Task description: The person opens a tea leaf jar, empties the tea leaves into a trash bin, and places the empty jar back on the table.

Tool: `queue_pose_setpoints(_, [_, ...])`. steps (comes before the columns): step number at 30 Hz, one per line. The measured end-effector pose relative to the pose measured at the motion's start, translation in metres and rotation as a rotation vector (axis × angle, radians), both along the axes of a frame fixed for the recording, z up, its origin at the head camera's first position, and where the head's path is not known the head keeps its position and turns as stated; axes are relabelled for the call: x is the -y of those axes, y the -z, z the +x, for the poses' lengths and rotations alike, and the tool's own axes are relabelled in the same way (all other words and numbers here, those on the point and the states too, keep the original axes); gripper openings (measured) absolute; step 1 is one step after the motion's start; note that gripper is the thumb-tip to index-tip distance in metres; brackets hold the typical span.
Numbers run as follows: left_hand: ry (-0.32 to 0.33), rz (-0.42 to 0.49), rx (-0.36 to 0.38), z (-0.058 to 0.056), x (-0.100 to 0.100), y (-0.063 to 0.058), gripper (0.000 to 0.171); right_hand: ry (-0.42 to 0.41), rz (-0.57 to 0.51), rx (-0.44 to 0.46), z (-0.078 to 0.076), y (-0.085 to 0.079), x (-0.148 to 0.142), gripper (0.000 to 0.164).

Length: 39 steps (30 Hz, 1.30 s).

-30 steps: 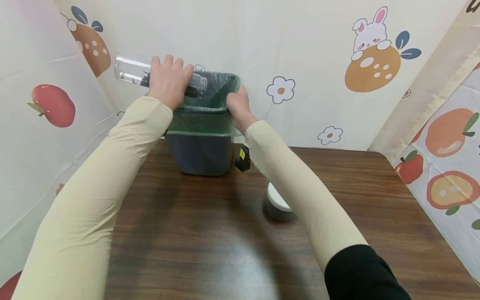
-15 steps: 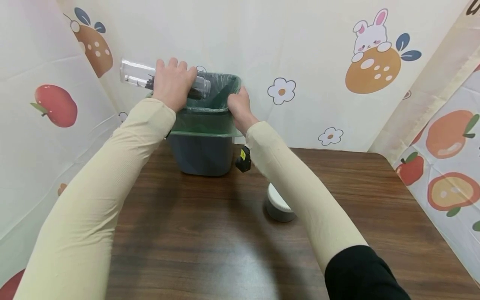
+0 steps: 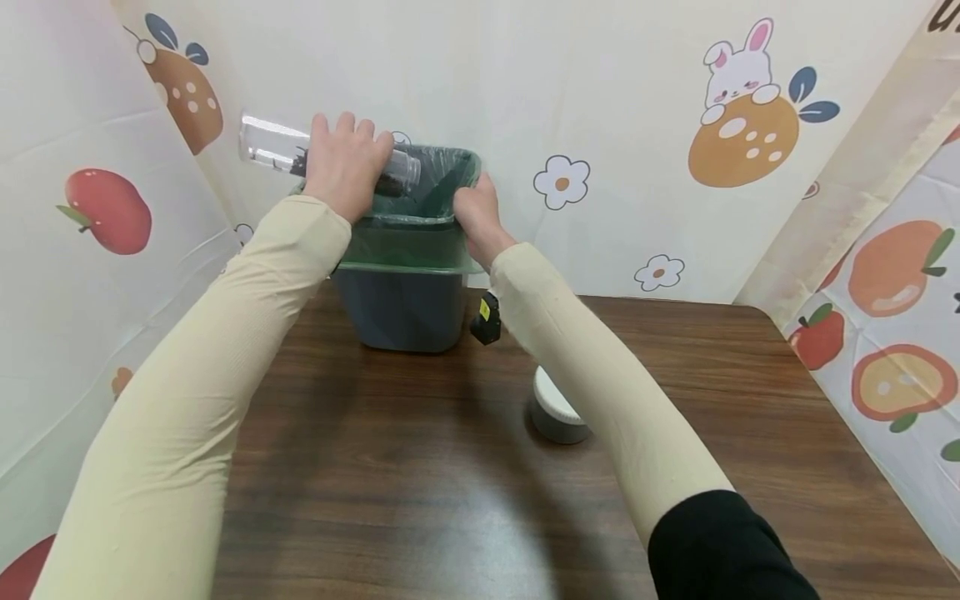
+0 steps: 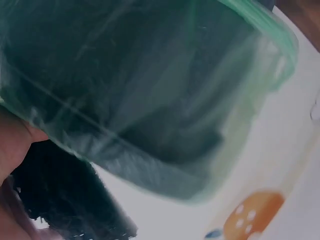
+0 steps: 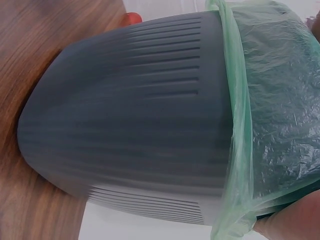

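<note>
A clear plastic jar (image 3: 272, 143) with dark bits inside lies tipped on its side in my left hand (image 3: 347, 171), its mouth end over the opening of a dark grey trash bin (image 3: 405, 312). The dark contents (image 4: 70, 195) show close up in the left wrist view, gathered under my fingers. A green bag (image 3: 408, 246) lines the bin and folds down over its outside. My right hand (image 3: 480, 217) grips the right side of the lined rim. In the right wrist view, part of that hand (image 5: 295, 220) presses at the bag's edge.
The bin stands upright at the back of a brown wooden table (image 3: 390, 483). A round grey container with a white top (image 3: 557, 408) sits partly behind my right forearm. Patterned curtains (image 3: 600, 108) close off the back and both sides.
Since a second ago, my left hand and the jar have shifted slightly right. Over the last half second they hardly move. My right hand keeps its grip on the rim.
</note>
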State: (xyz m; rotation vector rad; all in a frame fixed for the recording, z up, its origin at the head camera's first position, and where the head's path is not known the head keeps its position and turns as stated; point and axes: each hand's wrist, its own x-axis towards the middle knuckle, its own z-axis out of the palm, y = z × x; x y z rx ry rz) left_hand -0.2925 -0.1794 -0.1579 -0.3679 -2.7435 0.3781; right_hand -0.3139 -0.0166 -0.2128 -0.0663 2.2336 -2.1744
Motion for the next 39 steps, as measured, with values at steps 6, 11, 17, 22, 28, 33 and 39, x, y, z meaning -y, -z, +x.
queue_pose_setpoints(6, [-0.025, 0.022, 0.014, 0.0001, -0.0006, -0.0007, 0.034, 0.001, 0.000, 0.015, 0.0002, -0.0005, 0.0002, 0.061])
queue_pose_setpoints(11, [-0.016, 0.014, -0.001, 0.0004, -0.0039, -0.0014, 0.027, 0.005, 0.002, 0.018, -0.0002, -0.0006, -0.0003, 0.062])
queue_pose_setpoints(17, [-0.023, 0.029, -0.006, 0.0001, -0.0063, 0.0006, 0.026, 0.006, 0.004, 0.018, -0.0010, 0.0002, 0.0002, 0.063])
queue_pose_setpoints(22, [-0.019, 0.050, -0.013, -0.0011, -0.0066, 0.0010, 0.027, 0.006, -0.002, 0.018, -0.0008, 0.0001, 0.0004, 0.063])
queue_pose_setpoints(28, [-0.038, 0.098, 0.029, -0.0026, -0.0053, -0.0025, 0.052, 0.001, -0.005, 0.005, 0.0001, -0.0005, 0.0001, 0.061])
queue_pose_setpoints(33, [-0.012, 0.083, 0.042, -0.0025, -0.0057, -0.0016, 0.057, 0.001, 0.000, -0.002, 0.0002, -0.0006, -0.0005, 0.059])
queue_pose_setpoints(39, [0.038, 0.004, 0.015, -0.0008, -0.0062, 0.0004, 0.058, 0.006, 0.007, 0.020, -0.0001, -0.0012, 0.0002, 0.062])
